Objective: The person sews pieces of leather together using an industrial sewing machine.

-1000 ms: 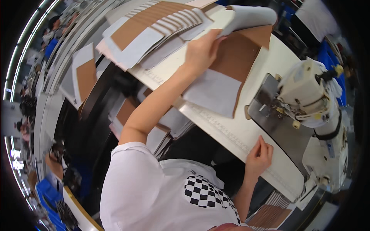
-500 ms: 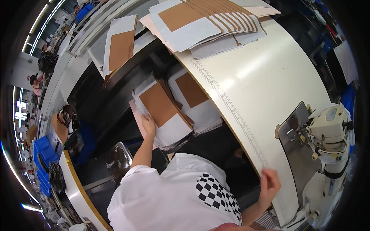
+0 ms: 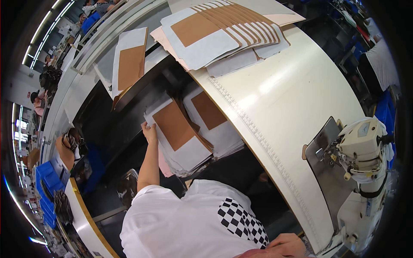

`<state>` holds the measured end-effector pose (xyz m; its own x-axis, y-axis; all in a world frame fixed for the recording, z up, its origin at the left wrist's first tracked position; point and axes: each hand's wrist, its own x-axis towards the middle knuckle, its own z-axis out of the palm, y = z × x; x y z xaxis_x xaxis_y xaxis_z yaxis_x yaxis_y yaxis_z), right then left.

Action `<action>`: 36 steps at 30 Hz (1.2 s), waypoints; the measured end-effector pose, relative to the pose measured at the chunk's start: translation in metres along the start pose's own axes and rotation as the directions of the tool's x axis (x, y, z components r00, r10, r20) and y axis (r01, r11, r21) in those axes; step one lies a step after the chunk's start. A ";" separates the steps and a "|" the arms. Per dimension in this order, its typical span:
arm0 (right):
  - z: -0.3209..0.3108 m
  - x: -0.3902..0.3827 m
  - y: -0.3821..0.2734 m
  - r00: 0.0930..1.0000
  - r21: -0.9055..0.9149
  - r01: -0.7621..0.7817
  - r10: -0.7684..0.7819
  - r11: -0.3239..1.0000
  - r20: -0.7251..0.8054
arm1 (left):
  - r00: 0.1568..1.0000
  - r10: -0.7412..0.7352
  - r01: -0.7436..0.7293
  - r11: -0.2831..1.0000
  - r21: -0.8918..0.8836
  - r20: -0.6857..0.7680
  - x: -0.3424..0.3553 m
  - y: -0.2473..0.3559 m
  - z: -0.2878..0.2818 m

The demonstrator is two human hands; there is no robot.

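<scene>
My left hand [image 3: 149, 132] is at the left edge of a stack of white sheets with brown panels [image 3: 174, 127], which lies low in the dark gap between the tabletops. Its thumb is by the stack's edge, apart from the bent fingers. I see no sheet lifted in it. A second pile of the same brown-and-white pieces [image 3: 210, 109] lies against the stack's right side. Pink material [image 3: 163, 165] shows under the stack's left edge. Close to my body at the bottom rim is my right hand [image 3: 286, 246], its fingers bent and mostly hidden.
A fanned set of brown-and-white pieces [image 3: 215, 32] lies on the white curved tabletop [image 3: 292, 94], and one more piece [image 3: 131, 64] lies on the far-left ledge. A sewing machine [image 3: 361, 146] stands at the right. Blue bins [image 3: 47, 176] are at the left. Other people sit farther off.
My left hand has slid outward and left, from on the stack's edge to just beside it. My right hand has come off the tabletop's edge, down toward my body.
</scene>
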<state>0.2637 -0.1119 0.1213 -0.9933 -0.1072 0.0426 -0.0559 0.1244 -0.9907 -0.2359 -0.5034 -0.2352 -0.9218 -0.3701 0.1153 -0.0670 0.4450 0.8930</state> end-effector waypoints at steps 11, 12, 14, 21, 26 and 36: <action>0.003 0.016 -0.026 0.935 -0.204 -0.338 0.352 0.919 0.036 | 0.930 -0.191 0.303 0.883 -0.358 0.315 0.058 0.022 0.029; 0.006 0.006 -0.020 0.942 -0.076 -0.335 0.335 0.939 -0.017 | 0.955 -0.019 0.155 0.882 -0.445 0.296 0.055 0.019 0.025; 0.002 0.005 -0.024 0.927 -0.034 -0.374 0.374 0.927 0.006 | 0.960 0.124 0.022 0.862 -0.506 0.252 0.052 0.017 0.009; 0.005 0.033 -0.014 0.980 -0.299 -0.131 0.168 0.945 0.102 | 0.725 0.670 -0.567 0.712 0.414 -0.159 0.014 0.109 0.063; -0.002 0.039 -0.020 0.963 -0.008 -0.258 0.258 0.966 0.073 | 0.483 0.871 -0.830 0.489 -0.268 0.094 -0.047 0.343 0.107; 0.004 -0.022 -0.003 0.967 0.040 -0.013 0.022 0.999 -0.254 | 0.318 0.633 -0.854 0.515 -0.077 0.706 -0.043 0.439 0.192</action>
<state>0.2859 -0.1136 0.1227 -0.9873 0.1498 0.0519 -0.0392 0.0865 -0.9955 -0.2985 -0.1358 0.0680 -0.6052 0.7395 0.2946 0.7819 0.4827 0.3946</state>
